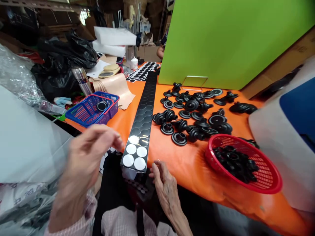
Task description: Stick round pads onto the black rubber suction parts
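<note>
The strip (141,121) lies lengthwise on the desk (178,164), its near end between the hands. It looks light, thin and bendy, the glossy face likely slippery; its side edges seem best to hold. The left hand (92,149) is blurred, fingers bent: I cannot tell whether its grip holds anything. The right hand (166,185), just beside the strip, has a loose, part-open grip, seemingly bare.

On the right I see a green board (209,39) standing upright, with brown cardboard (278,59) just beside it. Over to the left I make out black plastic bags (64,54), a tilted metal flask (82,81) near them and crumpled clear plastic (16,70). Farther back I get white foam blocks (115,36), stacked — and a small white jar (134,64) close by.
</note>
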A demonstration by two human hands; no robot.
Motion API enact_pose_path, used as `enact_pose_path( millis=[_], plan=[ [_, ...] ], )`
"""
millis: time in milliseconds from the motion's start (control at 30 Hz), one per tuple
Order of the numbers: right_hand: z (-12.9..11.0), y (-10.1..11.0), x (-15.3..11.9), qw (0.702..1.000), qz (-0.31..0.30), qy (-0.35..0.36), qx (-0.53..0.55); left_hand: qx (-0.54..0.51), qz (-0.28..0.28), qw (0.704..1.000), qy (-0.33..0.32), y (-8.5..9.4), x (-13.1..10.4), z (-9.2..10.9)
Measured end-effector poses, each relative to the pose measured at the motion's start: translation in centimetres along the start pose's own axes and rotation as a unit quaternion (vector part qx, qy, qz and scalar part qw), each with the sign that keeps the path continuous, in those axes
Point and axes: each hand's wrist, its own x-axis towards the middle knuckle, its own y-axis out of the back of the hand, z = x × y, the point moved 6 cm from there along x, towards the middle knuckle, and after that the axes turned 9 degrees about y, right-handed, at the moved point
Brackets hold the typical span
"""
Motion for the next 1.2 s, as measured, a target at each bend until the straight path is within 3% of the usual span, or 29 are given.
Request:
enact_pose_path(
  millis=[67, 133, 167, 200, 267, 433, 500, 600, 667, 733, 1000, 1200],
  plan=[
    [0.4, -1.5, -0.3, 0.99, -0.019, -0.085, 0.113, 0.026, -0.024, 0.997, 0.073, -1.9, 1.9, -4.0],
    [0.5, -2.6, -0.1, 0.973, -0.002, -0.116, 0.199, 0.065, -0.027, 0.983, 0.17, -3.0, 3.0, -8.8],
    [0.5, -3.0, 0.0, 0.965, 0.009, -0.123, 0.23, 0.037, -0.06, 0.972, 0.226, -3.7, 3.2, -11.1],
    [0.4, -3.2, 0.1, 0.959, 0.019, -0.126, 0.253, 0.001, -0.091, 0.958, 0.272, -4.3, 3.3, -12.8],
    [0.0, -3.1, -0.1, 0.952, 0.032, -0.127, 0.277, -0.085, -0.155, 0.927, 0.33, -5.6, 3.2, -14.4],
    [-1.6, -1.5, -1.8, 0.949, -0.011, -0.111, 0.295, -0.266, -0.249, 0.836, 0.41, -8.9, 2.5, -13.0],
    [-1.9, -0.9, -2.1, 0.968, -0.046, -0.077, 0.233, -0.275, -0.253, 0.821, 0.431, -10.0, 2.0, -12.8],
    [-2.3, 0.8, -0.8, 0.998, -0.002, 0.037, 0.05, -0.272, -0.252, 0.838, 0.4, -10.9, 1.6, -13.0],
    [-2.8, 1.2, 0.5, 0.992, 0.032, 0.115, -0.033, -0.279, -0.255, 0.848, 0.372, -11.1, 1.4, -13.1],
    [-3.1, 0.7, 1.9, 0.986, 0.027, 0.154, -0.064, -0.294, -0.256, 0.847, 0.361, -11.2, 1.1, -12.9],
    [-3.9, 0.3, 3.5, 0.974, 0.084, 0.168, -0.124, -0.344, -0.259, 0.828, 0.359, -12.0, 0.4, -12.0],
    [-3.2, -0.8, 3.3, 0.976, 0.05, 0.164, -0.138, -0.254, -0.277, 0.872, 0.315, -11.4, 0.8, -11.7]
  ],
)
